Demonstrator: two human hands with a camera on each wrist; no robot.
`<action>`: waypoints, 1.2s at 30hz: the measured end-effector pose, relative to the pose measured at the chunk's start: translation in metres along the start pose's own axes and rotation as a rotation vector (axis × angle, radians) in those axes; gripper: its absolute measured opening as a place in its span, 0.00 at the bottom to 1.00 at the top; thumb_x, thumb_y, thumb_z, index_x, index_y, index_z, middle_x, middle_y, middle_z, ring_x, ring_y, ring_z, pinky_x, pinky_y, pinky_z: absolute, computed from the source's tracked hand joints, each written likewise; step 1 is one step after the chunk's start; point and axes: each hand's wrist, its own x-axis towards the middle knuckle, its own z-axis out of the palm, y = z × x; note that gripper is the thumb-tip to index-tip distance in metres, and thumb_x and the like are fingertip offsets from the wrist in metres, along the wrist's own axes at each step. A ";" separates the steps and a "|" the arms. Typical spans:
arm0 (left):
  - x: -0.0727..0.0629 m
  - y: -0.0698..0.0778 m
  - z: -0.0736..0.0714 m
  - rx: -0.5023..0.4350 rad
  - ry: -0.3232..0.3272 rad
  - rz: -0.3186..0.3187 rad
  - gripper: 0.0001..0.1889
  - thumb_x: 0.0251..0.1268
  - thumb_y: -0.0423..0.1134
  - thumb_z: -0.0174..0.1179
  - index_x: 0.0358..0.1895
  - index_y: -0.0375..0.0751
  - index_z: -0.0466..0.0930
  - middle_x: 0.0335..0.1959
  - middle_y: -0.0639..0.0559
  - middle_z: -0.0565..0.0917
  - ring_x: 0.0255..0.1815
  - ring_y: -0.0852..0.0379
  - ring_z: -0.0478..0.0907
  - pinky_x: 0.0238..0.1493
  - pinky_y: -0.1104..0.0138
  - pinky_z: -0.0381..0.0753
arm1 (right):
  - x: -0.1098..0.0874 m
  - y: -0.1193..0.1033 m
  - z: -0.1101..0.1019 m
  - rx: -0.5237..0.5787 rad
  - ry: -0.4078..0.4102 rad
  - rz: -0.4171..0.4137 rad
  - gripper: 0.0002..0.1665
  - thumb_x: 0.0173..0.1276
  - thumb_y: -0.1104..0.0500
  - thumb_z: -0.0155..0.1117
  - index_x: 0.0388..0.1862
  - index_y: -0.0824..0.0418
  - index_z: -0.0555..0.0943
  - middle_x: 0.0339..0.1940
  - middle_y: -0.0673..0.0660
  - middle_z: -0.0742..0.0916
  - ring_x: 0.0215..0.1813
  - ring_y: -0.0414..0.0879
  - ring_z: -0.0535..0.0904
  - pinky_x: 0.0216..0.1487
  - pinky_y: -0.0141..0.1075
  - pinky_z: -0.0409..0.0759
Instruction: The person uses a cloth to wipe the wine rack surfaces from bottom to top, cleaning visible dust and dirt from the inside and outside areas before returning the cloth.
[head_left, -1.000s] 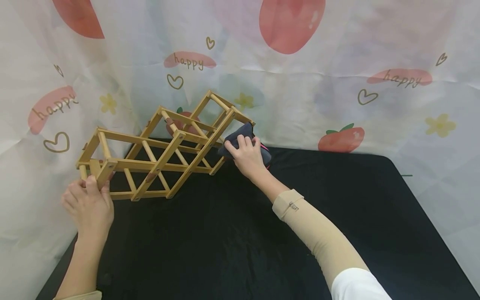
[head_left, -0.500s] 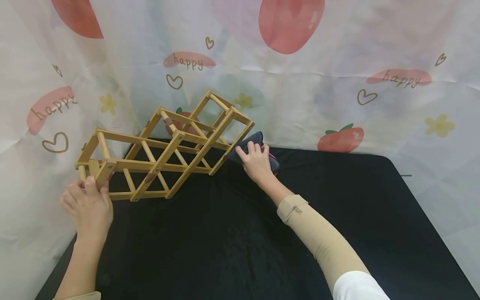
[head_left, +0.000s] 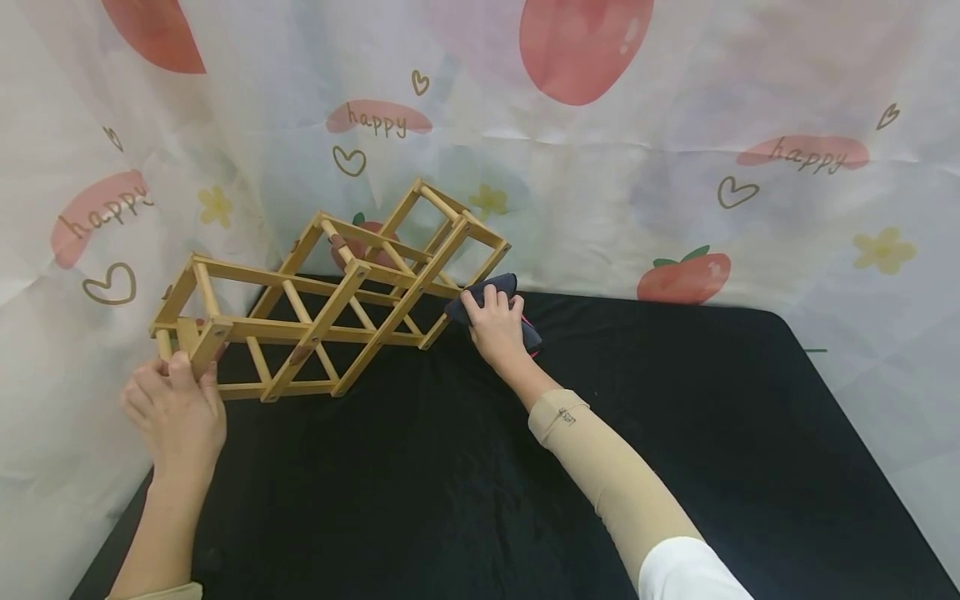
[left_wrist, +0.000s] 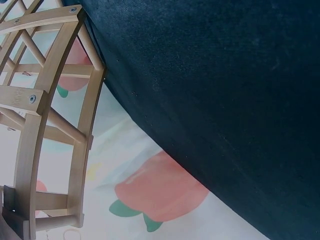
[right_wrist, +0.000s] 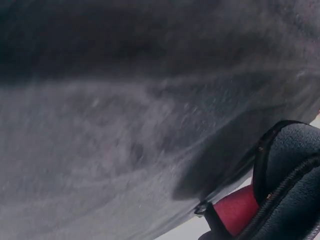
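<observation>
A wooden wine rack (head_left: 337, 333) with a folding lattice frame stands at the back left of the table, stepping up toward the right. Its near left end post is gripped by my left hand (head_left: 180, 408). At the far right end, my right hand (head_left: 498, 333) grips a dark blue padded fabric item (head_left: 531, 337), fingers curled over its top, with its left edge overlapping the rack's end bar. In the right wrist view that fabric (right_wrist: 295, 195) shows black-bound edges and a red part. The left wrist view shows the rack's uprights (left_wrist: 30, 150) but little of the hand.
A black cloth (head_left: 420, 483) covers the table, whose right edge (head_left: 847, 417) slants toward the front. Close behind the rack hangs a white curtain (head_left: 585, 200) printed with strawberries, hearts and lettering; it also runs along both sides.
My right hand first drew the dark fabric item right and down from the rack's end, then brought it back left against it. The left hand and the rack stay put.
</observation>
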 end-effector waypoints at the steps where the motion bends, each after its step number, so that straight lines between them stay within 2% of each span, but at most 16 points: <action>1: 0.000 0.000 0.000 -0.001 0.005 0.001 0.13 0.68 0.37 0.48 0.47 0.34 0.55 0.40 0.31 0.58 0.42 0.33 0.54 0.44 0.45 0.50 | 0.000 -0.001 0.000 0.003 -0.006 0.005 0.22 0.58 0.57 0.64 0.52 0.53 0.70 0.41 0.62 0.73 0.39 0.55 0.69 0.45 0.53 0.63; 7: 0.000 0.000 0.001 -0.007 0.015 0.000 0.13 0.68 0.37 0.48 0.47 0.34 0.56 0.40 0.31 0.58 0.42 0.33 0.54 0.45 0.45 0.51 | 0.003 -0.009 0.003 0.020 -0.049 0.028 0.25 0.58 0.55 0.65 0.53 0.53 0.68 0.43 0.62 0.73 0.40 0.55 0.69 0.46 0.52 0.62; 15: 0.000 0.000 0.000 -0.011 0.014 0.007 0.13 0.68 0.37 0.48 0.46 0.34 0.56 0.40 0.31 0.58 0.42 0.33 0.54 0.45 0.44 0.51 | 0.004 -0.017 0.012 0.008 -0.032 0.037 0.27 0.58 0.53 0.66 0.54 0.55 0.68 0.41 0.61 0.73 0.39 0.54 0.71 0.46 0.52 0.63; 20: 0.001 -0.001 0.001 -0.010 0.034 0.026 0.13 0.68 0.37 0.47 0.46 0.34 0.56 0.39 0.31 0.58 0.41 0.33 0.54 0.43 0.45 0.51 | 0.003 -0.021 0.015 0.002 -0.136 0.062 0.32 0.58 0.49 0.65 0.58 0.54 0.64 0.44 0.61 0.72 0.42 0.54 0.71 0.48 0.52 0.61; 28: 0.001 -0.002 0.002 -0.015 0.028 0.032 0.13 0.69 0.38 0.47 0.46 0.34 0.56 0.39 0.31 0.58 0.40 0.33 0.53 0.43 0.45 0.50 | 0.005 -0.028 0.014 0.015 -0.279 0.083 0.35 0.60 0.45 0.62 0.62 0.52 0.60 0.48 0.62 0.71 0.47 0.56 0.69 0.51 0.53 0.59; 36: 0.000 -0.003 0.003 -0.014 0.026 0.037 0.15 0.65 0.34 0.51 0.46 0.34 0.56 0.39 0.31 0.58 0.40 0.33 0.53 0.42 0.45 0.50 | 0.004 -0.031 0.015 0.026 -0.332 0.062 0.32 0.64 0.45 0.58 0.64 0.52 0.61 0.50 0.63 0.71 0.49 0.56 0.69 0.52 0.53 0.60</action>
